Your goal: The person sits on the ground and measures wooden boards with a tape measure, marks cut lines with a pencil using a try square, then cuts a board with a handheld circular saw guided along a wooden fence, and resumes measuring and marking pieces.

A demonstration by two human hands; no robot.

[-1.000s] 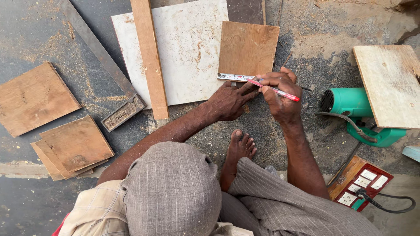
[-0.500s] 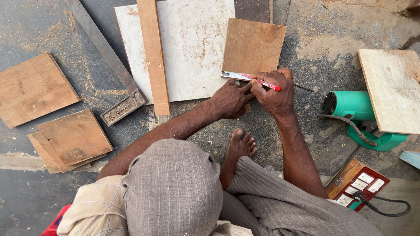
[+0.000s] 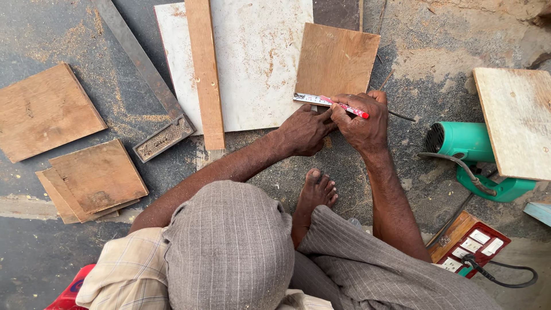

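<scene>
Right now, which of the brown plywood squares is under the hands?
The square plywood piece lying on the white board, top centre. Both hands work at its lower edge with tape and red pencil; the others lie far left.

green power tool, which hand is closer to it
Right. The right hand, holding a red pencil at the edge of the small board, lies just left of the green power tool. The left hand sits beyond it, farther from the tool.

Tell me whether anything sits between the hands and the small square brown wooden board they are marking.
Nothing visible does. The left hand presses a white ruler along the small square brown wooden board's lower edge, and the right hand holds a red pencil there.
</scene>
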